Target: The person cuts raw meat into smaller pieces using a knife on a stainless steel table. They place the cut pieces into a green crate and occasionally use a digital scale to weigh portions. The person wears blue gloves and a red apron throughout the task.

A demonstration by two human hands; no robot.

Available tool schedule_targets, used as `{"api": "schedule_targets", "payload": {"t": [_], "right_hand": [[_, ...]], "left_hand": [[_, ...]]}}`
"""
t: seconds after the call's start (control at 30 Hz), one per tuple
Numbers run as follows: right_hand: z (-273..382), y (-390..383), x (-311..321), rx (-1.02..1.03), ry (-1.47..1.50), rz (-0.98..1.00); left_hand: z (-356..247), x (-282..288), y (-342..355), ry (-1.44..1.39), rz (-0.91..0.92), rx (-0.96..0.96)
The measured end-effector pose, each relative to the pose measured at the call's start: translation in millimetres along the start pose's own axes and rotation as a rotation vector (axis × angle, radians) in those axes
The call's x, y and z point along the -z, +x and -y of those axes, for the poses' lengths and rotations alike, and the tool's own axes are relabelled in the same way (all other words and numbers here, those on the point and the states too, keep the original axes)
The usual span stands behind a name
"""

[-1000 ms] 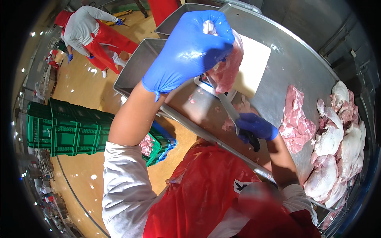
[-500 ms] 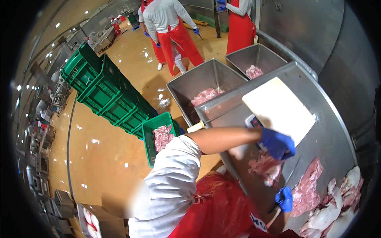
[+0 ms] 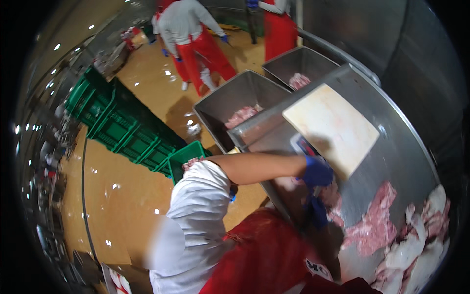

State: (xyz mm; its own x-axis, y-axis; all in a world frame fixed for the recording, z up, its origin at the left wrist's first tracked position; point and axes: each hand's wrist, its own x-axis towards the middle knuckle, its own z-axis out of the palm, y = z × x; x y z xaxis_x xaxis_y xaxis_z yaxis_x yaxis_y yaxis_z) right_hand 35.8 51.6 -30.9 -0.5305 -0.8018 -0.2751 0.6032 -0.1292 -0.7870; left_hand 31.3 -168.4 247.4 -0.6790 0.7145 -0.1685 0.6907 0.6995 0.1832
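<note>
A pale pink slab of raw meat lies on the steel table, below the one white cutting board. The blue-gloved left hand presses it, fingers curled; the blue-gloved right hand is beside it, grip unclear. Trimming seems underway. Two steel tubs stand beyond.

We see a dull, brushed steel worktable, a matt pale plastic cutting board, glossy blue rubber gloves on our left hand, and wet, glistening raw meat.
</note>
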Motion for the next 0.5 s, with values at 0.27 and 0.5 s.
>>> {"api": "schedule_targets", "payload": {"t": [0.27,0.5], "right_hand": [[46,-24,28,0.193,-0.742,-0.184],[55,-60,81,0.443,-0.894,-0.485]], "left_hand": [[-20,-80,6,0.156,-0.018,0.054],[-54,-177,-18,-0.393,-0.109,-0.044]]}}
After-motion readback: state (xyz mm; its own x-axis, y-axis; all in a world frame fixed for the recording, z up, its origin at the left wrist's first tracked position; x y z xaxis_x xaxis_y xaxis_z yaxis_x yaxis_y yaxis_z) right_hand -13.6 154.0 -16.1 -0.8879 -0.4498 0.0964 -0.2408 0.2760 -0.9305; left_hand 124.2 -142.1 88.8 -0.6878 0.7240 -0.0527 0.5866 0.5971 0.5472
